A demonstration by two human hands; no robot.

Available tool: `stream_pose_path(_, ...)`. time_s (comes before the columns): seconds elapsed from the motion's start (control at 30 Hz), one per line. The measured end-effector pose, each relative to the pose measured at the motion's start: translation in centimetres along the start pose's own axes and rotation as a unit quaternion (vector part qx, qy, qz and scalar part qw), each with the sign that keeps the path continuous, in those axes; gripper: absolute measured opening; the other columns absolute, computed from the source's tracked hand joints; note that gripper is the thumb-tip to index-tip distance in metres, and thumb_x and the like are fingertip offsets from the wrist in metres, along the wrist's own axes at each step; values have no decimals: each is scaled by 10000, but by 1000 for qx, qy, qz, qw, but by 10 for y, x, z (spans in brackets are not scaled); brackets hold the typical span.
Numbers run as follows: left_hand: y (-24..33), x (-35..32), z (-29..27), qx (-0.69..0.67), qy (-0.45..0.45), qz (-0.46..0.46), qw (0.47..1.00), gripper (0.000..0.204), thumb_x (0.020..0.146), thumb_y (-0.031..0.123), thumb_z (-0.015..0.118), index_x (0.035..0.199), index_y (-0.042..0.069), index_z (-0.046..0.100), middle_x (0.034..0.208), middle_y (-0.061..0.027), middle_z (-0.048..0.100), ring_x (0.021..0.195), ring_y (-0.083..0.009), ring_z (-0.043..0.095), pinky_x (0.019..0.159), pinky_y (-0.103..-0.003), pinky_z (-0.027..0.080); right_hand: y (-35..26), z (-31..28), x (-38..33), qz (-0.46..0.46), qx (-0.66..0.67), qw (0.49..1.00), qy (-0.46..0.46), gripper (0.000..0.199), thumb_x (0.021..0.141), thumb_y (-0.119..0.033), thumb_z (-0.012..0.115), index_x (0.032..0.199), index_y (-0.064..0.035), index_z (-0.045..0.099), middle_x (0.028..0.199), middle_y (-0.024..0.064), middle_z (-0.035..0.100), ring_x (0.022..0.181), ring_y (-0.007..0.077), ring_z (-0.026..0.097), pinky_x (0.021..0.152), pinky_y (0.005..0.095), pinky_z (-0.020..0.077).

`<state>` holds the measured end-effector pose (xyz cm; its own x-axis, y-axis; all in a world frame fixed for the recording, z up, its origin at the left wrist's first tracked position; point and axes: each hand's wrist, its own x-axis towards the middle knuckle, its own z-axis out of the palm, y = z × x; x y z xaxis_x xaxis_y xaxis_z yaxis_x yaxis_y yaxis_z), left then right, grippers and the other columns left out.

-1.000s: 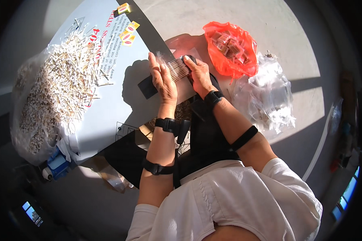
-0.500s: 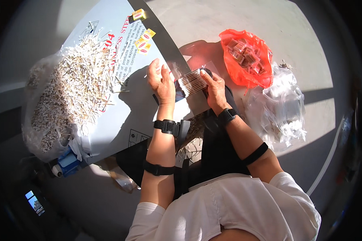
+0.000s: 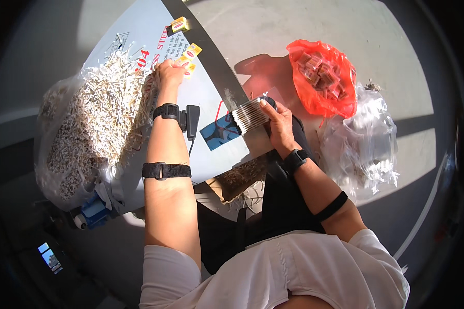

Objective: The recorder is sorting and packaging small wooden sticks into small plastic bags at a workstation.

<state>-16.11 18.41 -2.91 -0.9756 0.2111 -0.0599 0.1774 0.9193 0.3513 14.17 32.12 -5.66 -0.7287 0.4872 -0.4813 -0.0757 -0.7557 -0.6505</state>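
Observation:
My right hand (image 3: 278,123) grips a row of cotton swabs (image 3: 250,114) with brownish sticks, the thumb pressed on top; clear plastic film shows beside them. Their left end lies over a blue printed piece (image 3: 220,135) near the table edge. My left hand (image 3: 169,74) is stretched to the far side of the table, its fingers closed at the edge of small yellow labels (image 3: 189,68). Its fingertips partly cover the lowest label. Left of that hand is a large heap of loose cotton swabs (image 3: 105,113), spilling from a clear plastic bag (image 3: 54,154).
A small yellow box (image 3: 179,24) stands at the far table edge. To the right, a red plastic bag (image 3: 296,85) holds several small clear packs, beside a clear bag with white contents (image 3: 363,139). An open carton (image 3: 234,183) with sticks sits below the table edge.
My left hand has moved away from the swabs, left and forward to the yellow labels. The blue piece beneath the swabs is now uncovered. My right hand keeps its grip nearly in place.

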Motion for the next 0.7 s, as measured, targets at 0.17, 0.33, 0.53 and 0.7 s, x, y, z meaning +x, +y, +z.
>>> stream_pose_path(0.17,-3,-10,7,-68,25,-19,997,414,725,279,806,1102,173,671,1181,-144,569,1154,-320,539,975,-430,448,-1,-2,2,-22,-2,1000,9,170,865,-209,746,916,-51,709,769,-46,641,627,30,508,573,210,395)
stream_pose_path(0.33,35,-17,6,-50,99,51,992,446,706,158,827,1124,110,678,1120,-131,584,1082,-265,583,929,-383,488,2,-11,4,-17,-9,1000,12,172,873,-209,739,925,-49,707,783,-42,647,641,32,515,580,209,398)
stream_pose_path(0.53,41,6,12,-40,14,16,999,320,713,106,805,1020,101,713,1039,-104,612,855,-222,654,614,-338,564,1,2,-2,-17,1,1000,1,169,876,-209,735,933,-52,707,787,-48,645,643,28,510,574,207,390)
stream_pose_path(0.7,32,0,8,-198,15,17,980,140,717,95,777,799,72,666,841,-87,661,817,-273,639,769,-397,527,1,-1,-1,3,-4,1000,-10,158,868,-195,742,925,-51,708,776,-56,635,651,32,514,584,212,398)
